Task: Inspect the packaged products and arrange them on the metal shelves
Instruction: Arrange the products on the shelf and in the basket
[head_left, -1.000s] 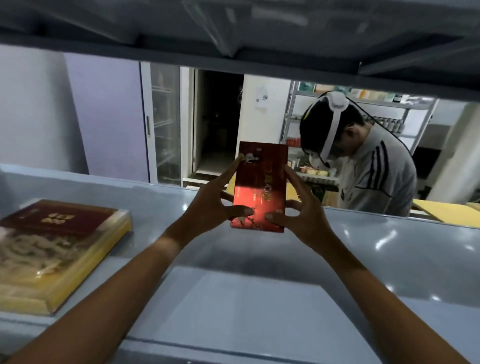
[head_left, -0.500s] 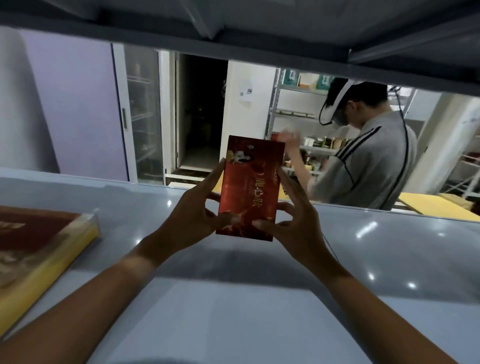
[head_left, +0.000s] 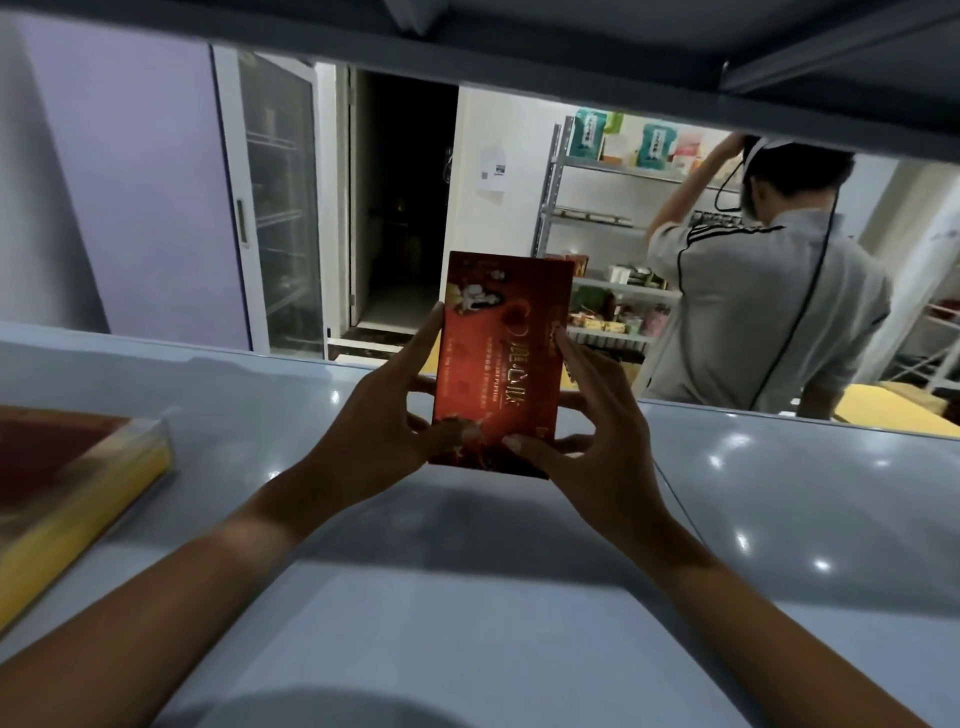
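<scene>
Two bare forearms reach over a grey metal shelf, where the left hand and right hand hold a red packaged box upright between them — thumbs pressed on its lower front, fingers along its sides. Whether its base touches the shelf cannot be told. At the near left lies a flat yellow-edged box, its clear cover showing a dark red insert. Beyond the shelf, a person in a grey striped top faces far racks stocked with packets — green pouches on top.
</scene>
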